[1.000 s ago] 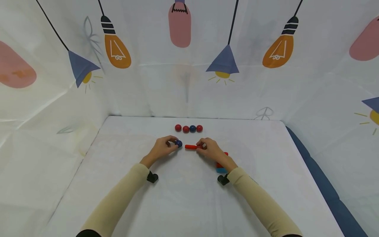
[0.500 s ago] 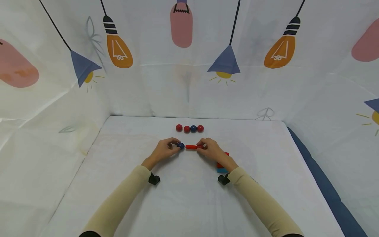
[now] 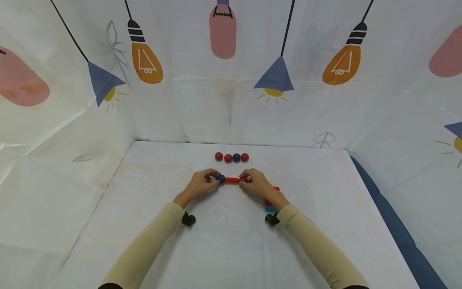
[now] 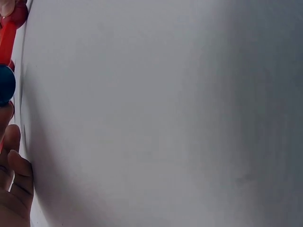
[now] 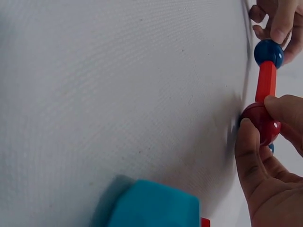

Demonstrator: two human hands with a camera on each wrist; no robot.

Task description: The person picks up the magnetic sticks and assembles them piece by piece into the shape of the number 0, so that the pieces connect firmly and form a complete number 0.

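Observation:
My left hand pinches a dark blue ball between thumb and fingers. A short red rod runs from that ball to a red ball, which my right hand pinches by its sides. In the right wrist view the rod meets both balls in one line. Fingers cover most of the red ball in the head view. The left wrist view catches only part of the blue ball and the rod at its left edge.
Behind the hands lies a row of loose balls, red ones and one dark blue ball. Beside the right forearm, partly hidden by it, are a light blue bar and red pieces. A printed white cloth stands behind the white tabletop.
My left hand has moved right with the blue ball, closing the gap to the rod's left end; ball and rod now touch. The right hand has stayed nearly still.

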